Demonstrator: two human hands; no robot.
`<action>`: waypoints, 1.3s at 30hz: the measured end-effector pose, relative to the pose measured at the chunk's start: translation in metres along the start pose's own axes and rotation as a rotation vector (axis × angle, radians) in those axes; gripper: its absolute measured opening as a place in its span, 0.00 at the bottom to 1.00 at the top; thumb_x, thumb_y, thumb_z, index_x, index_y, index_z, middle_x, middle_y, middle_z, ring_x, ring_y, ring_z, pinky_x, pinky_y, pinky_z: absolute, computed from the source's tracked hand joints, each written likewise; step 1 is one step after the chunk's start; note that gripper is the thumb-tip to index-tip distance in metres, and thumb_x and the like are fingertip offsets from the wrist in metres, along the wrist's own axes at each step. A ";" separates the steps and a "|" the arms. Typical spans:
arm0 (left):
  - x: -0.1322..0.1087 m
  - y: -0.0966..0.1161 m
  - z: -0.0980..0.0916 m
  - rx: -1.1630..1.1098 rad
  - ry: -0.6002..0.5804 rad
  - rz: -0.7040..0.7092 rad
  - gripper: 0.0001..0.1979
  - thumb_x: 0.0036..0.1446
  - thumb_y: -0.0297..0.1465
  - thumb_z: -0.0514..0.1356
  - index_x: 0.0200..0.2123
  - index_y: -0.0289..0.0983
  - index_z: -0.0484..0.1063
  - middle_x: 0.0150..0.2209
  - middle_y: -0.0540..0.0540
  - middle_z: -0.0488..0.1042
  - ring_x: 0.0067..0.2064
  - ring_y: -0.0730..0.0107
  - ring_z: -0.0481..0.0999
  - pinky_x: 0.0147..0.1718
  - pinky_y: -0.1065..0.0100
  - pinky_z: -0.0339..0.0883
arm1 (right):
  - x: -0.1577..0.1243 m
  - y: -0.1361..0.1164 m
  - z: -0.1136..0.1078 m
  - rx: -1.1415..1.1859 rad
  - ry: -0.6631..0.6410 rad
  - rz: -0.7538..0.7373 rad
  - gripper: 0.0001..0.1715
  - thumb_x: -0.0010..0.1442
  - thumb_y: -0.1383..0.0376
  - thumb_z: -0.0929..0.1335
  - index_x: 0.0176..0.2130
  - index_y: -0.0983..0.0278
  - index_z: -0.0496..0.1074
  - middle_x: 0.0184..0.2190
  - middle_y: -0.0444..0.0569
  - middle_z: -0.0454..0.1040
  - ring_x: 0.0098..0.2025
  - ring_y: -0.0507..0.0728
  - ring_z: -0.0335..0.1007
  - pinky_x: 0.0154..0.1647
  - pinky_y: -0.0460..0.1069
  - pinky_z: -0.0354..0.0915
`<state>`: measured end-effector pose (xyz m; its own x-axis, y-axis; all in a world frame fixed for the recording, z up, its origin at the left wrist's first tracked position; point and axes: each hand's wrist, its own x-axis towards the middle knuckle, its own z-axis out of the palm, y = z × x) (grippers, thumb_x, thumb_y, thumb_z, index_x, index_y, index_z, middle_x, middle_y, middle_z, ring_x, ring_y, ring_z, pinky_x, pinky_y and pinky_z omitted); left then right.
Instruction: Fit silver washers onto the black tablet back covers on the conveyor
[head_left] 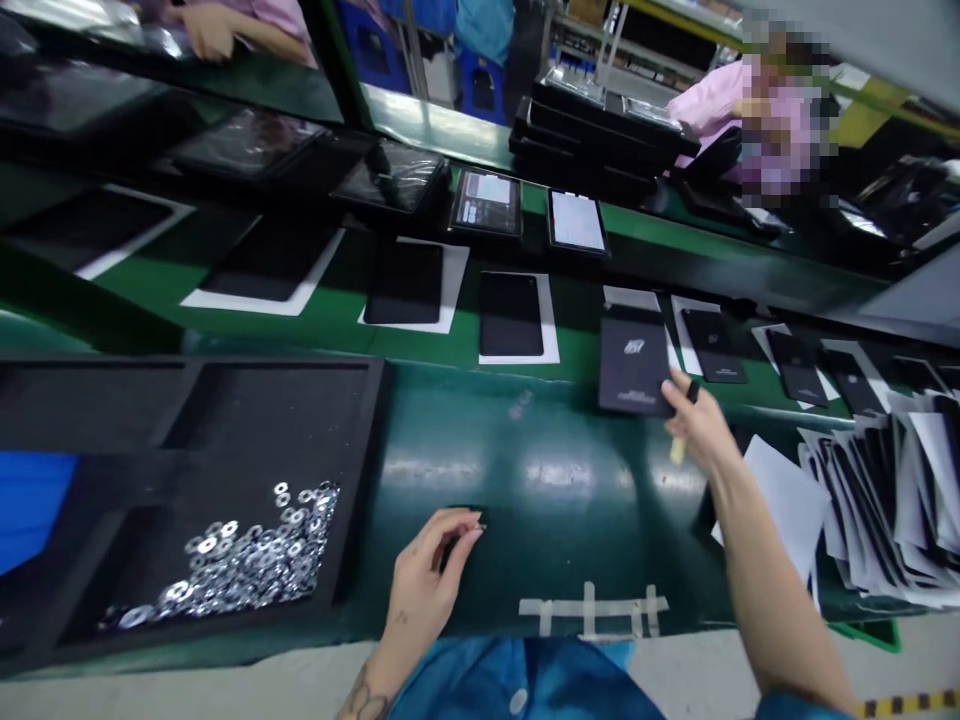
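My right hand (697, 420) grips the lower right edge of a black tablet (631, 365), its back with a pale logo turned up, over the near edge of the green belt. A white sheet (630, 298) shows partly behind that tablet. Above the green bench, my left hand (431, 565) is closed in a pinch, with a small shiny metal piece (481, 527) at the fingertips; its exact shape is too small to tell. To its left, a black divided tray (360, 470) holds a heap of small metal rings (255, 560).
More black tablets lie on white sheets along the green belt (337, 335). Lit-screen tablets (486, 203) and stacked black trays (592, 135) stand behind. White and black sheets (885, 500) pile at right. Tape strips (592, 607) mark the bench's front edge. Co-workers in pink sit across.
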<state>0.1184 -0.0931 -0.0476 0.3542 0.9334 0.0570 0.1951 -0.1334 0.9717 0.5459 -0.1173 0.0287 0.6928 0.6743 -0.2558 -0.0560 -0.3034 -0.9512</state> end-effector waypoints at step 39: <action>0.056 0.047 -0.035 0.254 -0.086 0.122 0.07 0.71 0.34 0.63 0.40 0.40 0.79 0.41 0.44 0.82 0.41 0.62 0.79 0.45 0.63 0.73 | -0.158 -0.016 0.177 -1.510 -0.848 -0.672 0.13 0.71 0.62 0.68 0.51 0.64 0.79 0.41 0.63 0.85 0.42 0.70 0.85 0.39 0.54 0.70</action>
<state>0.1152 -0.0353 0.0088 0.4633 0.8751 0.1399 0.3655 -0.3325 0.8694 0.3100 -0.0998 0.0537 -0.2021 0.8905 -0.4076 0.9792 0.1774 -0.0981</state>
